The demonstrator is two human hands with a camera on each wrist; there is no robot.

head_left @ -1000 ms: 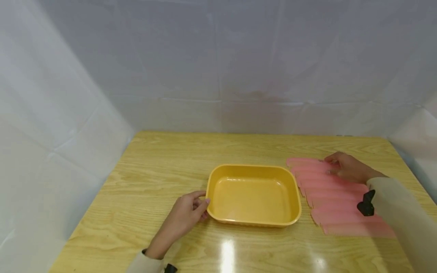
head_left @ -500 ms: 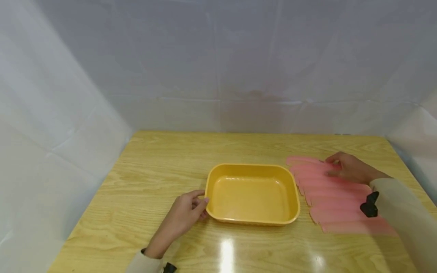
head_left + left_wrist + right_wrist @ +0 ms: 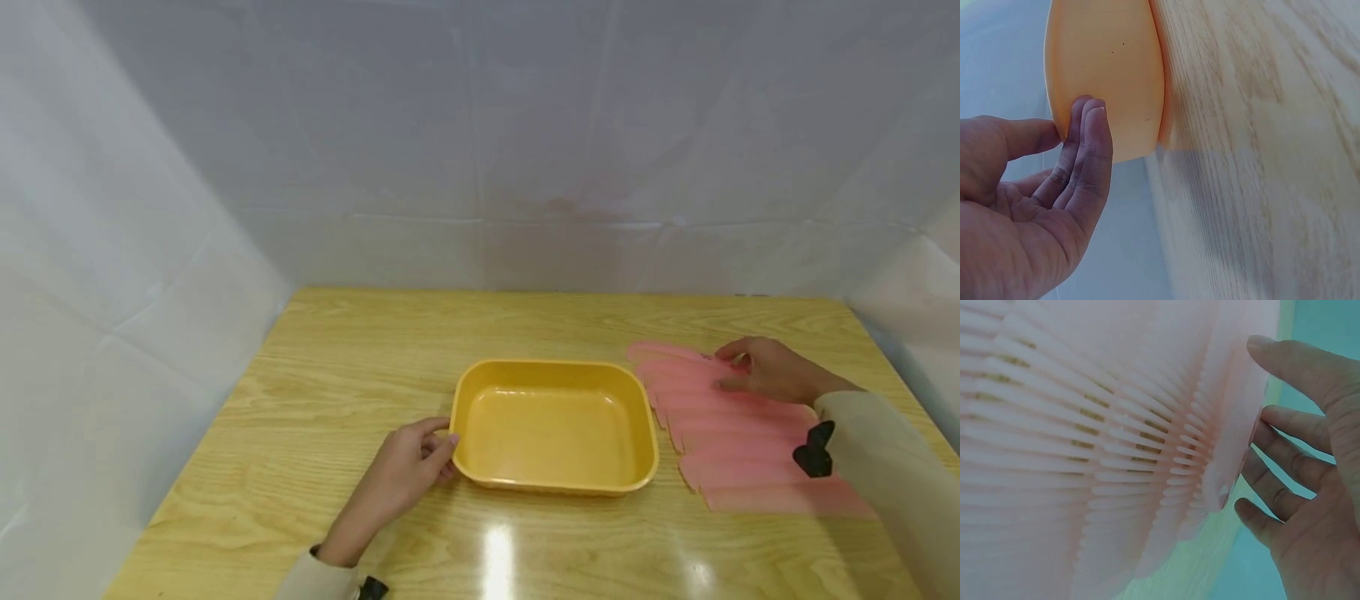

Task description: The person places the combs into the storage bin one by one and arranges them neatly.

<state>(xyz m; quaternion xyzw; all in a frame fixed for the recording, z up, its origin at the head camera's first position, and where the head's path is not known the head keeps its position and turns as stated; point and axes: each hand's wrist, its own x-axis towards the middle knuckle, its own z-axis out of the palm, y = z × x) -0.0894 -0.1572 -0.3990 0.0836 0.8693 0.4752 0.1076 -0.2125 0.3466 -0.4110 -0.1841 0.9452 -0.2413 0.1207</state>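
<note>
A yellow rectangular tray (image 3: 555, 442) with rounded corners sits mid-table, with nothing in it. My left hand (image 3: 412, 467) holds its left side: the thumb is at the rim and the fingers lie against the outer wall (image 3: 1129, 56). To the right of the tray, several pink combs (image 3: 738, 450) lie in an overlapping row, their toothed sides showing in the right wrist view. My right hand (image 3: 772, 369) is at the far end of the row, with thumb and fingers about the back of the outermost comb (image 3: 1241, 425). The sleeve hides the right ends of the nearer combs.
All of this is on a wood-grain table (image 3: 360, 350). White sheeting (image 3: 480, 167) rises behind it and along both sides. A dark clip-like piece (image 3: 816, 450) sticks out from the right sleeve.
The left end of the farthest comb has swung slightly toward the back of the table, with my right hand at it. The left hand and the tray stay put.
</note>
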